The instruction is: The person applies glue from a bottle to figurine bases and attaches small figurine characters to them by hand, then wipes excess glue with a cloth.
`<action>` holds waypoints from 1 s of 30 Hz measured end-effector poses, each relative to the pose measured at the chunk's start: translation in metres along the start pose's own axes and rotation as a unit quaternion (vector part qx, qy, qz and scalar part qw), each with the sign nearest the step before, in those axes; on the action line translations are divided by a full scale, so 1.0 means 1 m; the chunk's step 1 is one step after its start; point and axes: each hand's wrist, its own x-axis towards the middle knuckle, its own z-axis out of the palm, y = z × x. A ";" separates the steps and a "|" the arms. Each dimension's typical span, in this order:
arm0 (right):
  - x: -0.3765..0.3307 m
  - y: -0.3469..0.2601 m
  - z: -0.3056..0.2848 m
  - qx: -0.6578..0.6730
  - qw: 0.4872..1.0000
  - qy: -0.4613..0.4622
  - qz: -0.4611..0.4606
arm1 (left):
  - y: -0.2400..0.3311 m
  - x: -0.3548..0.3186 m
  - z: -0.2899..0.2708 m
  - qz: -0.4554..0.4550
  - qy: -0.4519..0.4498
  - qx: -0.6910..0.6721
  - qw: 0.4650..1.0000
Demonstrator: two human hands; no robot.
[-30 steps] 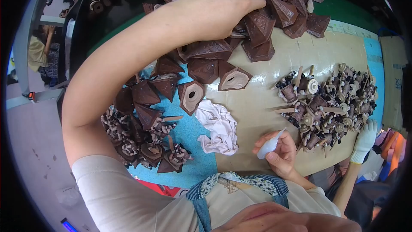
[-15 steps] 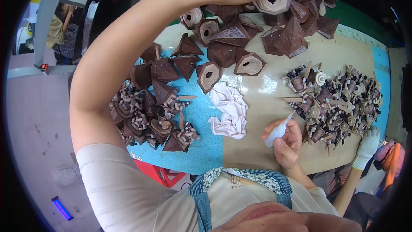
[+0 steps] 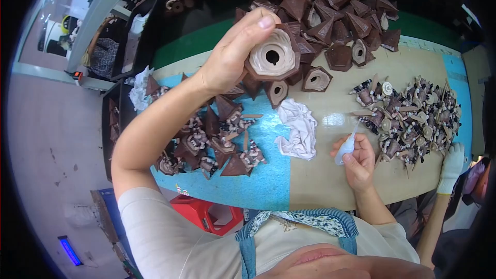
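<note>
My left hand (image 3: 232,51) grips a brown faceted roof-shaped piece (image 3: 285,62) by its edge. The piece's hollow pale underside, with a dark round hole in the middle, is turned toward me. In my right hand (image 3: 363,170), over the tan part of the table, is a small translucent squeeze bottle (image 3: 342,153) with a long thin nozzle pointing up and away. Similar brown pieces (image 3: 339,58) lie heaped beyond my left hand. To the right of the bottle is a pile of small figurines (image 3: 413,119) with wooden sticks.
A crumpled white cloth (image 3: 298,129) lies mid-table. Left of it are brown pieces joined with figurines (image 3: 222,147) on the blue surface (image 3: 268,186). At the right edge rests another person's white-gloved hand (image 3: 452,168). A red stool (image 3: 181,206) stands below the near edge.
My left hand has come back from the far heap, nearer and to the left, bringing a brown roof-shaped piece. My right hand still holds the bottle. The whole view has shifted slightly.
</note>
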 end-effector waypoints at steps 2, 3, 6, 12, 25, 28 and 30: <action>-0.001 0.000 0.000 -0.019 1.000 0.003 -0.002 | 0.006 -0.015 -0.001 0.018 -0.036 -0.021 0.999; -0.001 0.002 0.000 -0.017 1.000 -0.002 -0.003 | 0.010 -0.021 0.000 0.009 -0.034 0.005 0.999; -0.002 0.002 0.001 -0.038 0.999 -0.005 -0.010 | 0.013 -0.042 0.001 0.031 -0.019 -0.059 0.998; -0.002 0.002 0.003 -0.082 0.997 -0.003 -0.016 | 0.025 -0.075 0.001 0.031 0.007 -0.057 0.998; 0.001 0.011 -0.005 -0.110 0.992 -0.038 -0.056 | 0.019 -0.202 -0.014 -0.007 0.163 -0.251 0.954; 0.001 0.014 -0.011 -0.123 0.989 -0.038 -0.067 | -0.002 -0.266 -0.037 0.008 0.182 -0.294 0.938; 0.000 0.013 -0.018 -0.136 0.987 -0.048 -0.071 | -0.009 -0.308 -0.041 -0.005 0.277 -0.271 0.922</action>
